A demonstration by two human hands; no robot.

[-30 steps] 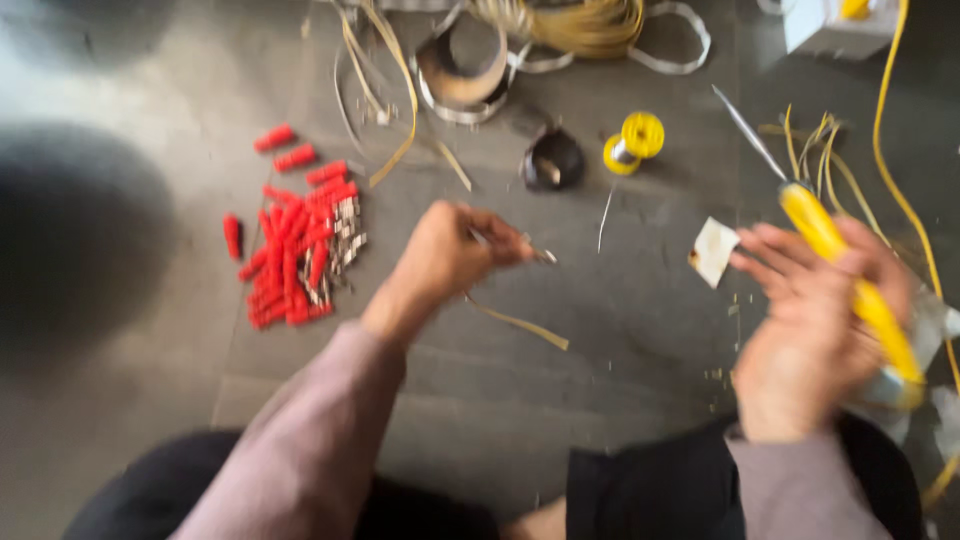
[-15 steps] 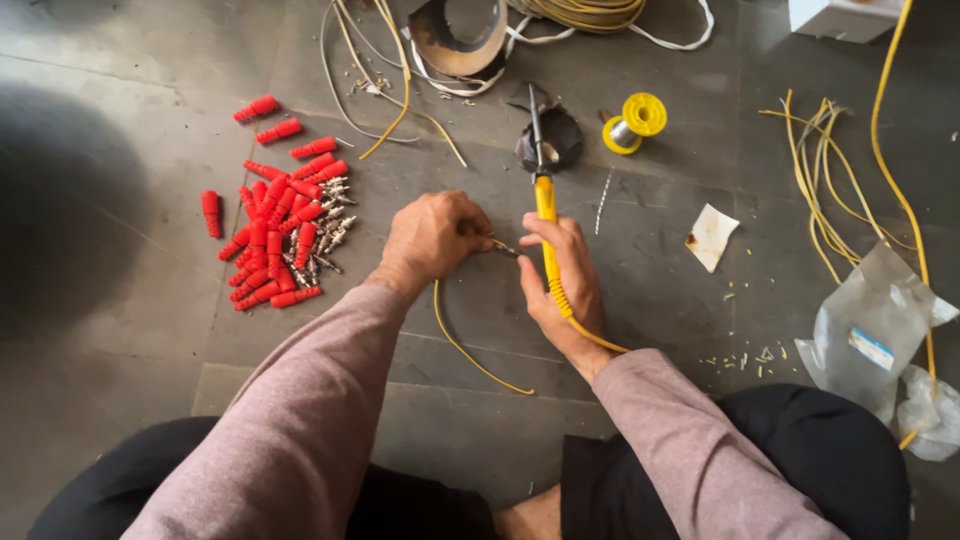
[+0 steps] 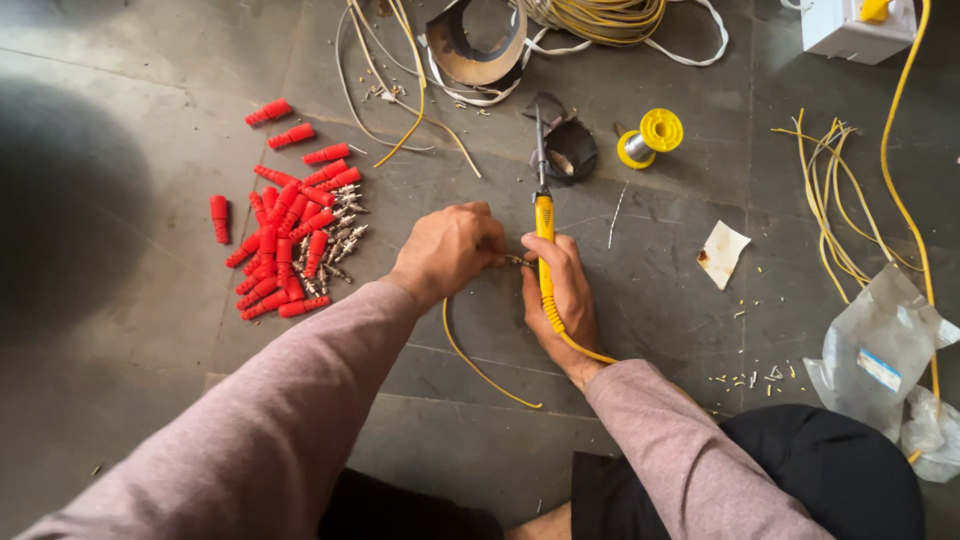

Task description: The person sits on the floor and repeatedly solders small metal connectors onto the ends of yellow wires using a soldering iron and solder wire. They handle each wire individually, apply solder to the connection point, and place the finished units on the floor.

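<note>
Fingers of both hands pinch a small metal part and yellow soldering iron over grey floor tiles.

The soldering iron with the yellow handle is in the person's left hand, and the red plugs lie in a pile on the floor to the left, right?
Not quite. The head view shows the soldering iron in the right hand, not the left hand. The red plugs do lie piled on the floor to the left.

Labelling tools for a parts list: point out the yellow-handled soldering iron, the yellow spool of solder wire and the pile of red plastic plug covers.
Yellow-handled soldering iron [image 3: 544, 225]: head view, on the handle.
Yellow spool of solder wire [image 3: 660, 130]: head view, on the flange.
Pile of red plastic plug covers [image 3: 283, 250]: head view, mid-pile.
</note>
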